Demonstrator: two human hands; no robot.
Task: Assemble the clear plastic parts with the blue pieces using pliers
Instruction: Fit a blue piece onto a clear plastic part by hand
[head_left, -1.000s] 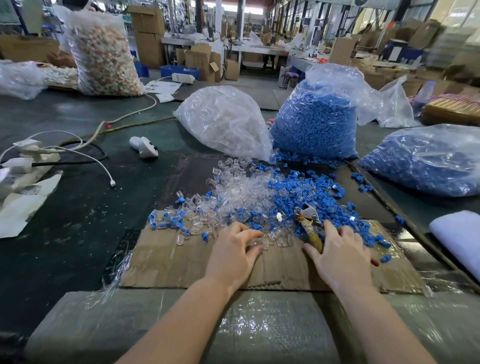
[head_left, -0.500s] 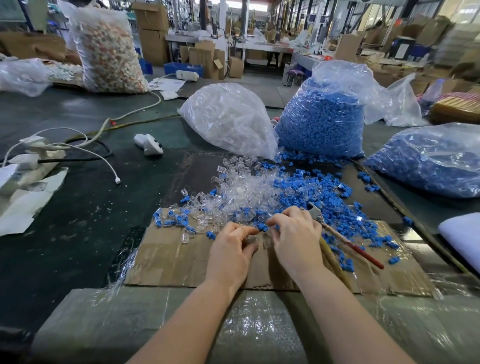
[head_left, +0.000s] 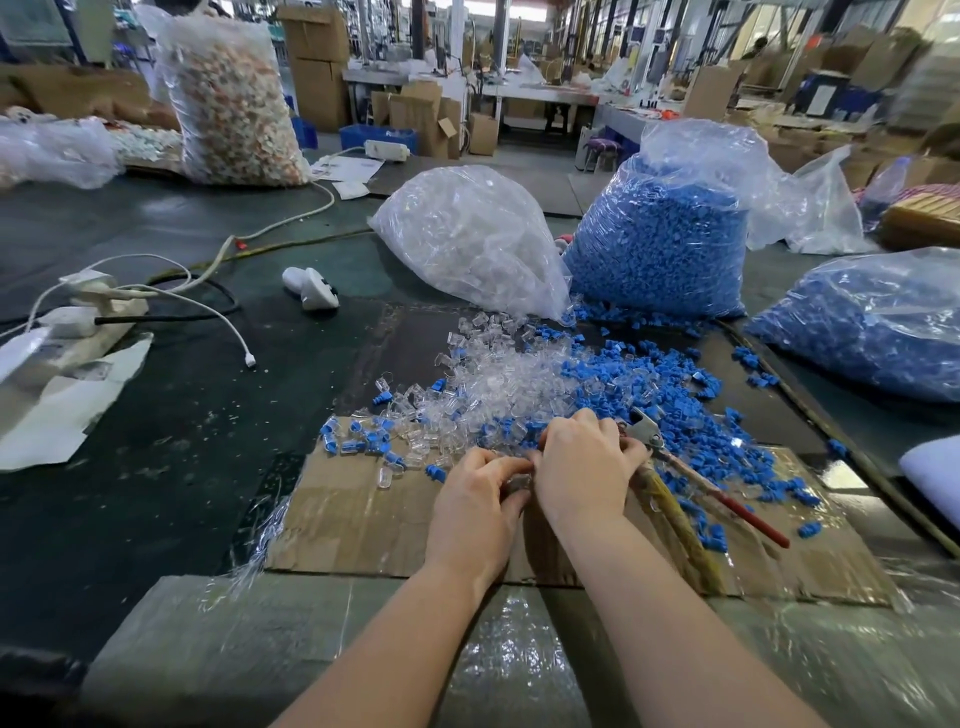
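At the near edge of the cardboard sheet (head_left: 353, 519), both hands meet at 6 o'clock of the parts pile. The left hand (head_left: 475, 512) pinches a small clear plastic part (head_left: 518, 484) between thumb and fingertips. The right hand (head_left: 584, 467) has its fingers curled around the pliers (head_left: 675, 467); the metal head projects toward 1 o'clock, the handles trail toward 4 o'clock. Whether a blue piece is also held cannot be determined; the fingers hide it. Loose clear parts (head_left: 498, 379) lie at 12 o'clock of the hands, loose blue pieces (head_left: 670, 395) at 1 to 3 o'clock, both spilling from two supply bags behind them.

Probable faults: the small, smooth part may slip from the pinch and be lost in the pile; excess plier force on a misaligned pair may crack the clear shell.
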